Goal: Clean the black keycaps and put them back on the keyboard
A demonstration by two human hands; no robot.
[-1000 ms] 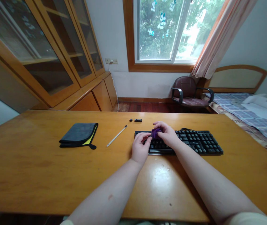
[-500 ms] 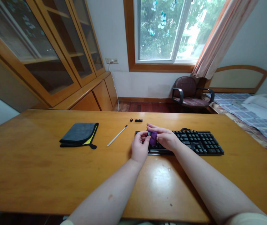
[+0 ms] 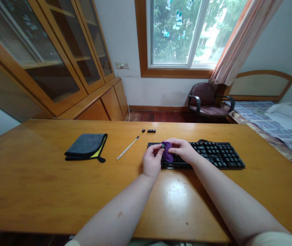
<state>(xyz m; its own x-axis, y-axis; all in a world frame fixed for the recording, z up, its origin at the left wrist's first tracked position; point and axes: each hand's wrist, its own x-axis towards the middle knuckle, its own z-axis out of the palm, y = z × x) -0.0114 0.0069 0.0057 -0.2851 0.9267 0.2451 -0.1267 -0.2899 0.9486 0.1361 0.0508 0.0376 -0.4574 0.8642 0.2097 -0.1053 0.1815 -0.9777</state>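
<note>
Pinched between the thumb and fingers of my left hand (image 3: 152,159) is a small black keycap (image 3: 163,146). My right hand (image 3: 182,150) is closed on a purple cloth (image 3: 168,152), which touches or nearly touches the keycap. Both hands are over the left part of a black keyboard (image 3: 212,155), hiding many of its keys. Beyond the keyboard, a few loose keycaps (image 3: 151,131) sit in a short row, with a single keycap (image 3: 143,131) to their left. A white brush with a dark tip (image 3: 127,148) lies slantwise left of the keyboard.
A folded grey cloth with black edging and a yellow underside (image 3: 85,147) lies on the left of the wooden table (image 3: 58,194). Behind the table are a brown armchair (image 3: 204,99), a bed (image 3: 269,112) and a glass-door cabinet (image 3: 66,51).
My right fingers have curled in, and the purple cloth now hangs more spread out below them. My left hand keeps its pinch on the keycap, barely moved.
</note>
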